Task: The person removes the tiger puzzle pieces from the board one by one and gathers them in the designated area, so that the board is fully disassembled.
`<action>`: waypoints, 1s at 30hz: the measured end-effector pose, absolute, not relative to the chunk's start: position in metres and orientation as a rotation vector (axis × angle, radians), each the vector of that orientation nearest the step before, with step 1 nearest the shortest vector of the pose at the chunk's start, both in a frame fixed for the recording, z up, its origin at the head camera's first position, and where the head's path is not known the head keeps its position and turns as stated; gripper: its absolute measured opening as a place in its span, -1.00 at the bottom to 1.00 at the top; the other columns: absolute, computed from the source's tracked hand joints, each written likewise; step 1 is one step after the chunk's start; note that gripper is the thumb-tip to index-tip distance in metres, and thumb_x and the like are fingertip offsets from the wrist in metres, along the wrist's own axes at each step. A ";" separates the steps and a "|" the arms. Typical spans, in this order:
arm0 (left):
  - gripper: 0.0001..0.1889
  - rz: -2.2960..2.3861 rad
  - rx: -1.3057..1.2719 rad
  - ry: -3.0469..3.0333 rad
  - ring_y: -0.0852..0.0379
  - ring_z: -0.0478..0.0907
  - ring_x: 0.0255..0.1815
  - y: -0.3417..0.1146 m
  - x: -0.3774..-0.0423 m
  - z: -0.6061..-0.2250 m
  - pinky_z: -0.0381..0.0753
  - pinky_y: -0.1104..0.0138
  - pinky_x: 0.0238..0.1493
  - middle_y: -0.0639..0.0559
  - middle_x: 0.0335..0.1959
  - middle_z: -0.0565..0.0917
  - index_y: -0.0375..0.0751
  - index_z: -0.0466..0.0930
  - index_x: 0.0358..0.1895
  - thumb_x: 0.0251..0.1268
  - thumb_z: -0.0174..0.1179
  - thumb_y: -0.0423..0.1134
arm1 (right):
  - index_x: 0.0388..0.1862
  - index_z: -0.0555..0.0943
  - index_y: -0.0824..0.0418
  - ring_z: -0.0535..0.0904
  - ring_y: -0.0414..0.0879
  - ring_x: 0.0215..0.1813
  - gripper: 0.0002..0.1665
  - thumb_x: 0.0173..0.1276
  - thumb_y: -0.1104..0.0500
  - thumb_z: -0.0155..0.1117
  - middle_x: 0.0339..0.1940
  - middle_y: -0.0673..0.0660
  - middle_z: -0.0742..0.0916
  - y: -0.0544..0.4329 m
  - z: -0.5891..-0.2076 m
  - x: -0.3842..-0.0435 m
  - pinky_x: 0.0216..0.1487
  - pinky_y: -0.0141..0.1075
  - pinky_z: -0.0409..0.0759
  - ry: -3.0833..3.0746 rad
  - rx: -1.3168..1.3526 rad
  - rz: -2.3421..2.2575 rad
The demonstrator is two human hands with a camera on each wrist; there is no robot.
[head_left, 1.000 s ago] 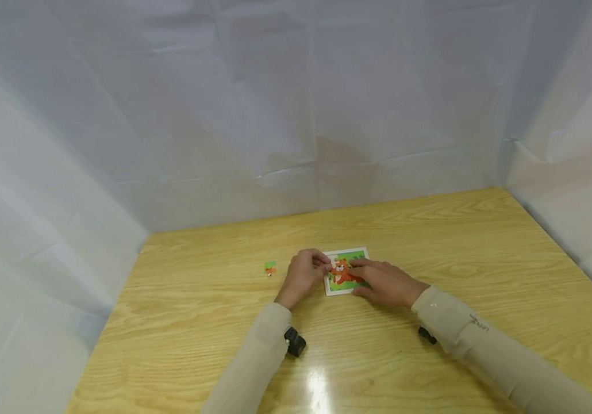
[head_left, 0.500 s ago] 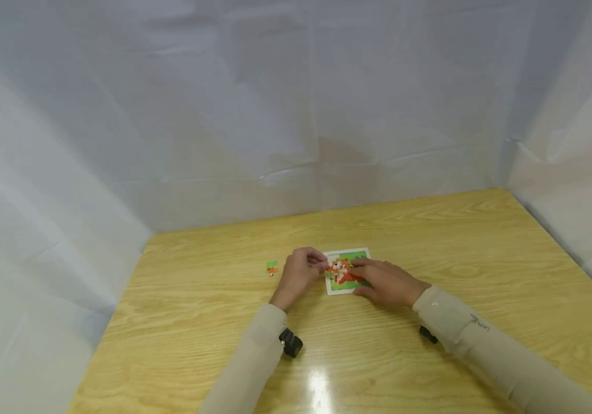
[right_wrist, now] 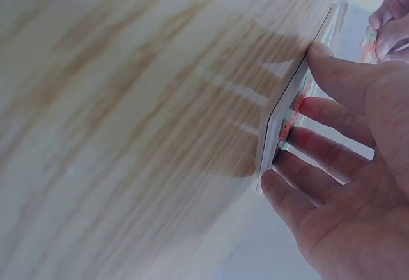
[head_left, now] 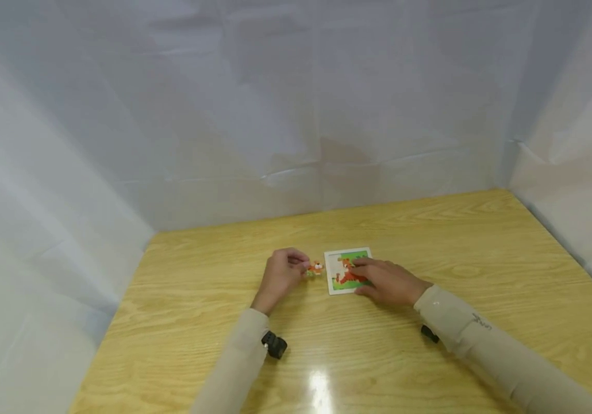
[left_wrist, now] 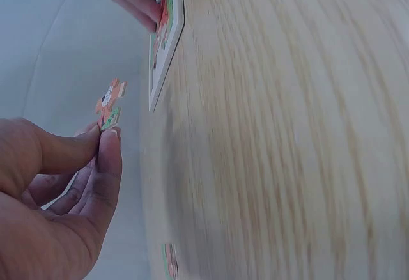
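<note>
My left hand [head_left: 281,271] pinches a small orange-and-green puzzle piece [head_left: 315,268] between thumb and forefinger [left_wrist: 110,165], lifted clear of the wooden table [head_left: 482,253]; the piece sticks out past my fingertips toward the puzzle board [head_left: 348,271], just beside its near edge but apart from it. My right hand [head_left: 386,282] lies flat on that board, fingers [right_wrist: 332,121] straight and slightly spread across the printed picture, with the thumb against the board's edge. The board is a white-framed square lying flat on the table between my two hands. In the left wrist view another loose piece [left_wrist: 170,262] lies on the table behind my left hand.
</note>
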State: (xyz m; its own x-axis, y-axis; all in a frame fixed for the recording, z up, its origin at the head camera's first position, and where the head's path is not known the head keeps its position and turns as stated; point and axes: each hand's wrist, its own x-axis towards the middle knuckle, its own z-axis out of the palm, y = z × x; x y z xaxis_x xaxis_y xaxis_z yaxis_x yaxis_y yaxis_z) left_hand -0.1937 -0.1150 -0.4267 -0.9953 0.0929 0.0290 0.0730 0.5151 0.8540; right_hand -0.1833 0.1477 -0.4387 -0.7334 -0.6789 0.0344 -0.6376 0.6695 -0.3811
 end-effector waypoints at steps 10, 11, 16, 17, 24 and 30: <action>-0.92 1.538 0.066 2.737 -0.04 0.71 -0.27 -0.140 -0.189 -0.423 0.72 0.22 -0.29 -0.11 -0.30 0.72 -0.35 0.72 -0.16 0.38 0.28 -0.44 | 0.35 0.50 0.42 0.40 0.28 0.43 -0.39 0.47 0.08 0.33 0.42 0.37 0.49 0.151 -0.437 -0.184 0.34 0.12 0.42 2.781 -1.018 -0.557; -0.92 1.542 0.062 2.735 -0.03 0.71 -0.27 -0.142 -0.189 -0.423 0.72 0.21 -0.28 -0.11 -0.29 0.72 -0.35 0.72 -0.15 0.38 0.27 -0.45 | 0.35 0.50 0.41 0.39 0.28 0.43 -0.39 0.47 0.08 0.32 0.43 0.37 0.49 0.151 -0.437 -0.184 0.34 0.12 0.42 2.782 -1.015 -0.559; -0.92 1.564 0.012 2.722 0.01 0.69 -0.27 -0.154 -0.186 -0.424 0.73 0.16 -0.21 -0.14 -0.27 0.71 -0.36 0.71 -0.15 0.39 0.26 -0.46 | 0.36 0.50 0.41 0.39 0.29 0.43 -0.39 0.48 0.08 0.31 0.43 0.38 0.48 0.152 -0.438 -0.185 0.34 0.13 0.42 2.776 -1.005 -0.567; -0.92 1.563 0.001 2.727 0.03 0.69 -0.28 -0.157 -0.186 -0.425 0.73 0.16 -0.20 -0.14 -0.27 0.71 -0.36 0.71 -0.15 0.38 0.26 -0.46 | 0.35 0.50 0.41 0.40 0.30 0.42 -0.40 0.48 0.07 0.31 0.43 0.39 0.48 0.152 -0.438 -0.185 0.33 0.13 0.42 2.777 -1.012 -0.564; -0.92 1.542 -0.061 2.750 0.02 0.68 -0.29 -0.174 -0.183 -0.428 0.73 0.17 -0.20 -0.17 -0.28 0.71 -0.40 0.71 -0.15 0.36 0.29 -0.46 | 0.33 0.52 0.42 0.41 0.32 0.41 -0.42 0.49 0.08 0.30 0.41 0.41 0.48 0.154 -0.437 -0.185 0.33 0.14 0.42 2.773 -1.025 -0.568; -0.93 1.501 -0.123 2.759 0.05 0.68 -0.32 -0.186 -0.180 -0.432 0.72 0.25 -0.26 -0.17 -0.27 0.71 -0.39 0.71 -0.17 0.35 0.28 -0.48 | 0.32 0.53 0.40 0.41 0.31 0.41 -0.44 0.49 0.09 0.30 0.41 0.40 0.49 0.157 -0.436 -0.186 0.32 0.15 0.42 2.775 -1.035 -0.563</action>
State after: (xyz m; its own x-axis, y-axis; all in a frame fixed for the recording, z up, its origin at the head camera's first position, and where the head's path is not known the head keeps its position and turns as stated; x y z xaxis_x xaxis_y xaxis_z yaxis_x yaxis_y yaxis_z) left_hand -0.1798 -0.1861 -0.4324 -0.9969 -0.0696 -0.0364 -0.0683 0.5407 0.8384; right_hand -0.1860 0.1565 -0.4359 -0.7574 -0.6529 0.0114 -0.6058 0.6960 -0.3855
